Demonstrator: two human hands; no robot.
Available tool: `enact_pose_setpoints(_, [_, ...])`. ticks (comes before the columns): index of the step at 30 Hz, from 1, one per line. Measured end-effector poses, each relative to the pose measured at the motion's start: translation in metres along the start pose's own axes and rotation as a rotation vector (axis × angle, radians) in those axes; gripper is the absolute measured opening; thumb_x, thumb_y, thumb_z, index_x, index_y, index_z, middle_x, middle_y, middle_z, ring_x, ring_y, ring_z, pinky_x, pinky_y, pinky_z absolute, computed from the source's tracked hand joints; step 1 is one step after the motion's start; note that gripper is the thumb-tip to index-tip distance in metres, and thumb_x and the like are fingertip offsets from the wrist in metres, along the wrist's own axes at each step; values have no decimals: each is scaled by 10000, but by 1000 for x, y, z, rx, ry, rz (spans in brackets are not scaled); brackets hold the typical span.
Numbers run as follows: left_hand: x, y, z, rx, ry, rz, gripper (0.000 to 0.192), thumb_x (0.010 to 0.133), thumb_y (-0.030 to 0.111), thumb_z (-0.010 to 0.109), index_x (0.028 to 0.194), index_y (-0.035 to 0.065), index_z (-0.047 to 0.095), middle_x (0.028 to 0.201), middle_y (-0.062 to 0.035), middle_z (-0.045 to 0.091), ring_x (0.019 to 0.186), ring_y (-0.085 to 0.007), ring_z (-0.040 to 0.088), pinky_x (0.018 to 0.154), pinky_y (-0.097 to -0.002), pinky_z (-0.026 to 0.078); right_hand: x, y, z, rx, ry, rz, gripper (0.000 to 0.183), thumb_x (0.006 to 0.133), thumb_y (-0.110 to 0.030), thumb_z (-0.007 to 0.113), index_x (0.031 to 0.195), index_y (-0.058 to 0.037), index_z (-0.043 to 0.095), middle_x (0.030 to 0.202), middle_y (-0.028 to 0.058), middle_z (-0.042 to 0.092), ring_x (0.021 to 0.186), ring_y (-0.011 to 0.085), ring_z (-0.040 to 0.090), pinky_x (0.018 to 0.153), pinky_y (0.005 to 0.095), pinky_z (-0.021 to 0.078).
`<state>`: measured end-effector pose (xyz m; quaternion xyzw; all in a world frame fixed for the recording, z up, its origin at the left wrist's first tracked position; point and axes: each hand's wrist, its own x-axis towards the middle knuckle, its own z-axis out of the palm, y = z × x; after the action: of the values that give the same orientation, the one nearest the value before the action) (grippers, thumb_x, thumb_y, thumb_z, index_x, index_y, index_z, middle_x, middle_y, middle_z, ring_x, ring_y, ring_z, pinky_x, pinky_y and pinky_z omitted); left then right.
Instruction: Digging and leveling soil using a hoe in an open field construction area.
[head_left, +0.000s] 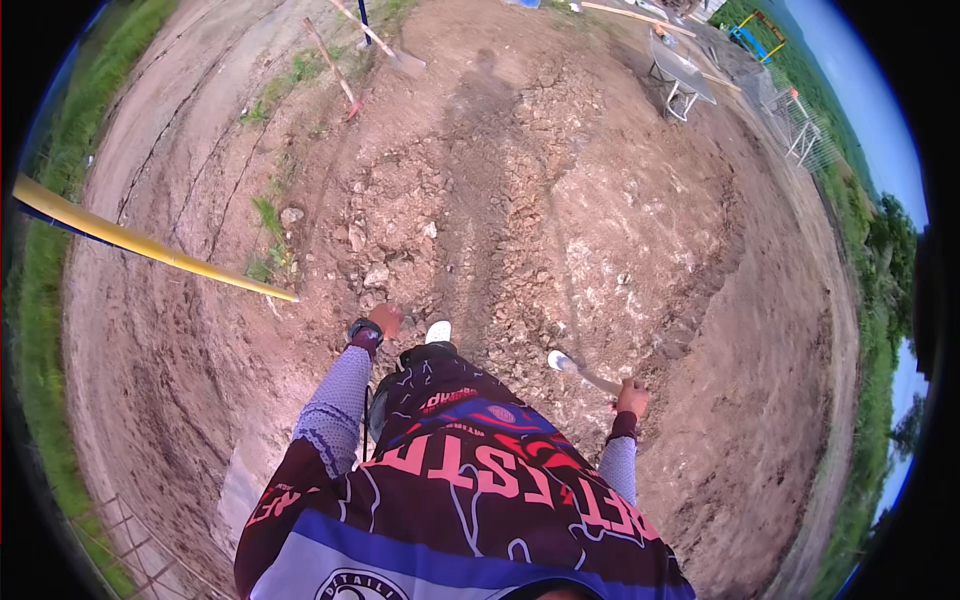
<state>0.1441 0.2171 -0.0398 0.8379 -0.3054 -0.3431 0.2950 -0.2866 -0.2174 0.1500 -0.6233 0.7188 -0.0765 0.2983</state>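
Note:
My right hand (632, 397) is closed around the wooden handle (600, 382) of a tool. The handle slants toward my right white shoe (556, 361); what kind of head it has, I cannot make out. At my other side, my left hand (387, 319) hangs low over the broken soil, with a dark watch on the wrist. Its fingers are too small and blurred to tell whether they are apart. Close to it are my left white shoe (439, 331) and a pale stone (376, 276). Cracked brown earth (525, 247) spreads before me, with my shadow across it.
A yellow post (165, 255) stands at the left. Farther ahead are a red-headed tool with a wooden handle (330, 64), a shovel (405, 61) and a wheelbarrow (679, 75). Wire mesh (802, 124) stands at the right. A trench edge (705, 307) runs along the right side.

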Motion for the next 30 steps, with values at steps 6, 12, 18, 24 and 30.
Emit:
enact_pose_setpoints(6, [62, -27, -39, -227, -49, -257, 207, 845, 231, 643, 973, 77, 698, 797, -80, 690, 627, -243, 652, 552, -374, 497, 23, 44, 12, 470, 109, 197, 351, 883, -253, 593, 1097, 23, 634, 874, 270, 669, 555, 357, 671, 380, 391, 536])
enact_pose_setpoints(12, [43, -31, -53, -833, -28, -678, 148, 892, 196, 565, 838, 83, 645, 631, -50, 600, 455, -203, 556, 408, -356, 441, 27, 35, 15, 694, 51, 463, 368, 883, -239, 605, 1012, 103, 556, 801, 227, 624, 526, 322, 651, 365, 372, 510])
enact_pose_setpoints(18, [0, -92, -32, -772, -141, -880, 195, 915, 244, 569, 1002, 95, 660, 753, -55, 634, 560, -204, 604, 487, -353, 493, 80, 38, 31, 805, -115, 512, 302, 874, -209, 559, 1095, -4, 553, 868, 210, 614, 550, 324, 633, 402, 411, 522])
enact_pose_setpoints(24, [-13, -85, -49, -698, -99, -964, 275, 921, 273, 582, 1122, 98, 650, 794, -71, 648, 630, -212, 629, 554, -369, 537, 128, -44, 60, 502, -216, 458, 320, 884, -258, 591, 1087, -13, 549, 899, 192, 582, 647, 323, 658, 402, 416, 495])
enact_pose_setpoints(30, [77, -45, -38, -795, -261, -855, 187, 986, 207, 398, 898, 122, 539, 711, -44, 525, 600, -198, 567, 484, -364, 480, 291, 13, 66, -424, -96, -248, 246, 855, -248, 649, 920, -11, 658, 803, 130, 648, 697, 316, 689, 521, 465, 554])
